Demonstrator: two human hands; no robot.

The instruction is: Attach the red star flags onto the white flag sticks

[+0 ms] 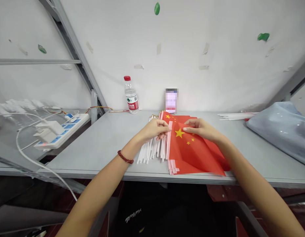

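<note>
Red rectangular flag with yellow stars (pixel 189 154) lay between hands, over grey bench (pixel 93 148). Pale edge strip (pixel 168 144) ran near-to-far; left hand (pixel 154 128) nearer, fingers pinched on it. Right hand (pixel 201 128) fingers barely parted; hold unclear.

Soft, bright light prevails, edges stretch, and the phone (pixel 171 101) looks pixelated.

Looks like a workshop, judging by the long grey bench (pixel 103 141), grey metal framing (pixel 93 102), loaded power strip (pixel 59 137), heaped white sticks (pixel 152 148) and stacked red flags (pixel 191 154).
</note>
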